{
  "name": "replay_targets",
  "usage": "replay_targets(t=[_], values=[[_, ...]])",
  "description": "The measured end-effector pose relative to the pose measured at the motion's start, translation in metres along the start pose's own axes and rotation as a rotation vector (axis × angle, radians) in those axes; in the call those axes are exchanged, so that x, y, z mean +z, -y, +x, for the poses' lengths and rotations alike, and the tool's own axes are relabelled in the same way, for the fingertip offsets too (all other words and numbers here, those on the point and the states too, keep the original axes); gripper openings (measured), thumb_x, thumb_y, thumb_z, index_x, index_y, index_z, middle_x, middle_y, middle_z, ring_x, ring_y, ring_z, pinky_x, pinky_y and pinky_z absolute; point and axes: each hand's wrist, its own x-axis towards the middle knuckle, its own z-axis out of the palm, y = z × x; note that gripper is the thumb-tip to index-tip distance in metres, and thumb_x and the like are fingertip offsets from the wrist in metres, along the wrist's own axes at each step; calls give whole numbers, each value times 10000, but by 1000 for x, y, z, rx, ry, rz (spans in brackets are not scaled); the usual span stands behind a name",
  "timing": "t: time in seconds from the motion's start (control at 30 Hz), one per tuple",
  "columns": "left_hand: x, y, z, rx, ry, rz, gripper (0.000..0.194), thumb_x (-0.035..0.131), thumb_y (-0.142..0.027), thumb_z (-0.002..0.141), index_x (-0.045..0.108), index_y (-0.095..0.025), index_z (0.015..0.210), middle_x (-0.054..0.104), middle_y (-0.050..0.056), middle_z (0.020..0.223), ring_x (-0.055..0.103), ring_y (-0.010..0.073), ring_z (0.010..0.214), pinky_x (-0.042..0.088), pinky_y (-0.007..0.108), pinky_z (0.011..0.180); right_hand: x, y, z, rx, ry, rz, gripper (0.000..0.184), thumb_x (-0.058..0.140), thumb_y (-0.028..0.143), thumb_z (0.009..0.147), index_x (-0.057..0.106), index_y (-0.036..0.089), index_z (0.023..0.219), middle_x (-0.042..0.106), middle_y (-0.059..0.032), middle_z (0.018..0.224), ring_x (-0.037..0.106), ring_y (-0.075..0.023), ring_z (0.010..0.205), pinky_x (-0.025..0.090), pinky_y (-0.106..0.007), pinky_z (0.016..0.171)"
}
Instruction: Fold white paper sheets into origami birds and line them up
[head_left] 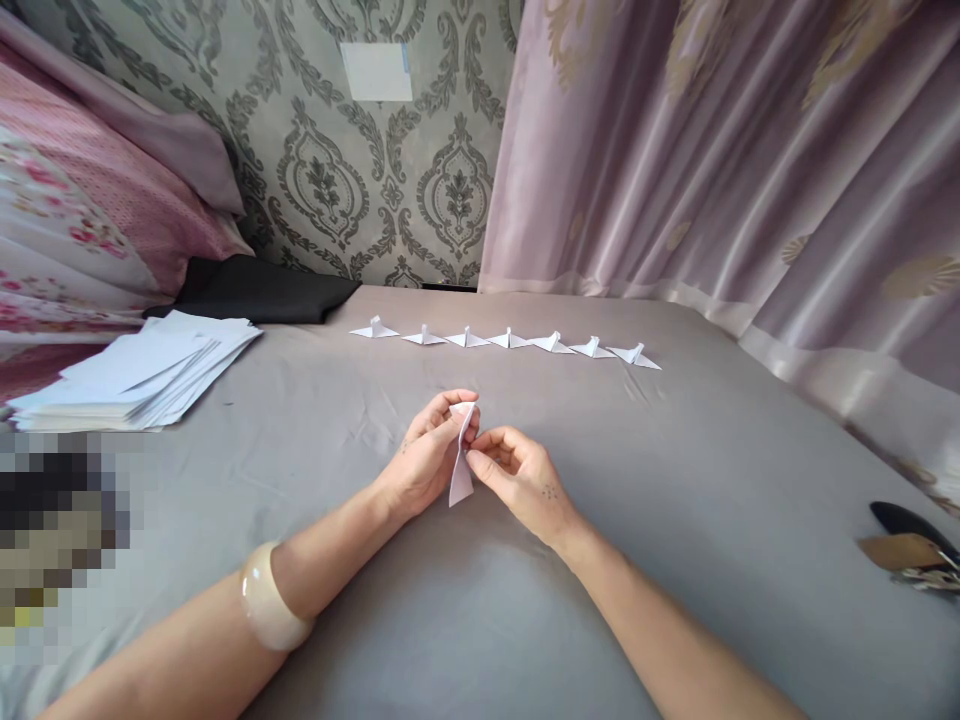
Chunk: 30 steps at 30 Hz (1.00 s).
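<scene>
A narrow piece of folded white paper (462, 470) stands on edge between my hands, just above the grey sheet. My left hand (431, 445) grips its upper part, fingers behind and thumb in front. The thumb and fingertips of my right hand (517, 470) pinch the paper's right side around its middle. Its lower end hangs free and widens to a slanted edge. Beyond my hands, several small folded paper birds (508, 338) stand in a row with pointed wings spread. How the layers are folded behind my fingers is hidden.
A stack of white paper sheets (142, 375) lies at the left, with a black cloth-like item (262, 290) behind it. Pink curtains (712, 150) hang at the right. Keys with a brown tag (904, 552) lie near the right edge. A blurred patch covers the lower left.
</scene>
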Motion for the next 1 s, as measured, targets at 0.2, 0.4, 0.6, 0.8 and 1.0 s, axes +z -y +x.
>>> replay_targets(t=[0.2, 0.4, 0.6, 0.8, 1.0], values=[[0, -2, -2, 23, 49, 24, 313, 711, -288, 772, 569, -203, 1038, 547, -7, 791, 532, 106, 657, 444, 213, 557, 1, 2, 1, 159, 24, 248, 394, 757, 399, 706, 564, 195, 983, 648, -18, 890, 618, -146, 758, 498, -299, 696], [-4, -1, -4, 10, 157, 71, 441, 703, -335, 787, 544, -243, 1188, 573, 6, 855, 566, 123, 670, 475, 256, 602, -3, 3, 1, 223, 68, 379, 372, 741, 466, 720, 628, 183, 933, 614, -1, 785, 523, -103, 634, 393, -241, 553], [0, 1, -8, 34, 137, 175, 389, 659, -359, 818, 558, -273, 1183, 603, 10, 893, 578, 153, 773, 442, 247, 654, 3, 3, -1, 200, 77, 384, 428, 745, 434, 735, 623, 213, 1080, 644, -39, 1030, 578, -184, 989, 451, -300, 808], [2, 6, -11, 224, -15, 450, 404, 520, -433, 910, 497, -259, 1274, 480, 69, 1326, 435, 219, 1232, 364, 305, 972, 5, 0, 2, 208, 99, 498, 342, 760, 422, 731, 657, 178, 947, 675, -17, 877, 598, -144, 816, 440, -284, 765], [-1, 10, -6, 213, 36, 388, 335, 620, -459, 838, 560, -195, 1036, 594, 53, 962, 554, 159, 789, 434, 270, 691, -3, -5, 6, 220, -81, 601, 355, 843, 337, 630, 648, 190, 888, 707, -1, 851, 633, -143, 772, 463, -281, 750]])
